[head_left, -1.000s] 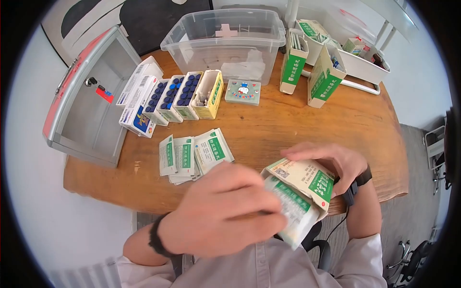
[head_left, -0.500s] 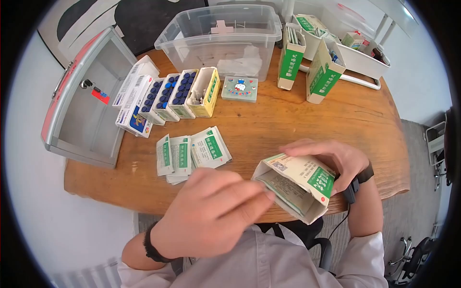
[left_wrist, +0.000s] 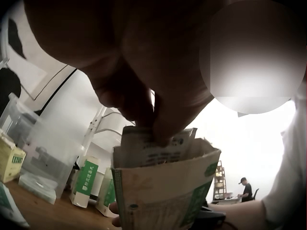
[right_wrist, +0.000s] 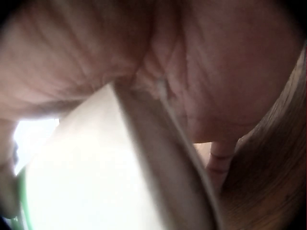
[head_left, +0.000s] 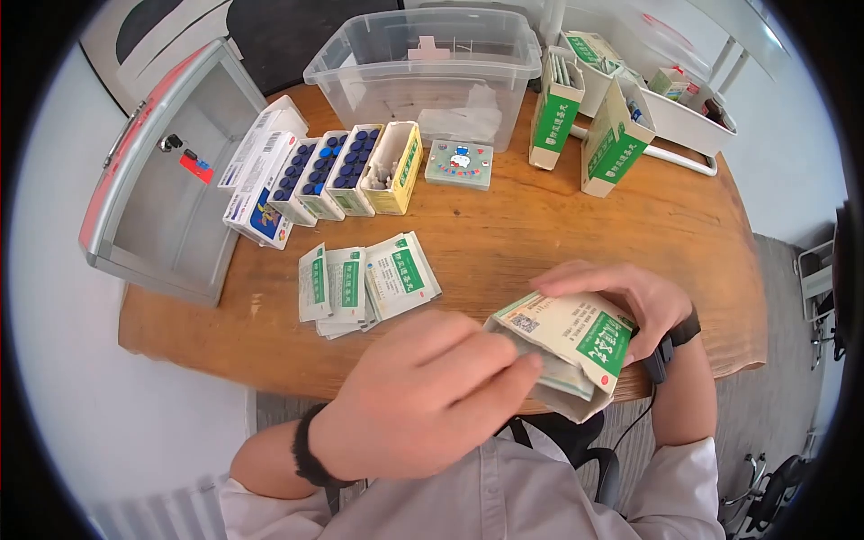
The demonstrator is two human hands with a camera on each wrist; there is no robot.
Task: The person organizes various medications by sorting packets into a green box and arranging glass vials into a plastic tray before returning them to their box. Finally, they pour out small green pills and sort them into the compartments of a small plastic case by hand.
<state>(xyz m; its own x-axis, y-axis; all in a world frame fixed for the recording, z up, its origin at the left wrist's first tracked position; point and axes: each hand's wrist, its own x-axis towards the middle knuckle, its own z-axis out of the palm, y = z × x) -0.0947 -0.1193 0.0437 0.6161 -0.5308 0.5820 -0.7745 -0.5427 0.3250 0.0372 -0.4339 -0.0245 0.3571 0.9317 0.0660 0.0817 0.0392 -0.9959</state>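
In the head view my right hand [head_left: 625,301] grips a white and green carton [head_left: 576,337], its open end facing my left hand [head_left: 432,391]. The left wrist view shows the left thumb and fingers pinching a packet [left_wrist: 151,148] at the carton's mouth, partly inside it. Close up in the right wrist view, the carton [right_wrist: 86,158] lies against the palm [right_wrist: 211,72]. To the left on the table, flat green and white sachets [head_left: 396,274] lie in overlapping piles.
Boxes of blue-capped vials [head_left: 346,171] and a yellow box [head_left: 409,171] stand behind the sachets. Farther back are a clear bin [head_left: 432,85], a small decorated case [head_left: 459,165], two upright green cartons [head_left: 615,148] and a white tray [head_left: 693,121]. A clear-fronted case [head_left: 171,180] stands at left.
Large sachets jutting from the carton a second ago stopped showing there, and a packet now shows at its mouth. My left hand moved away slightly leftward, then back to the opening.
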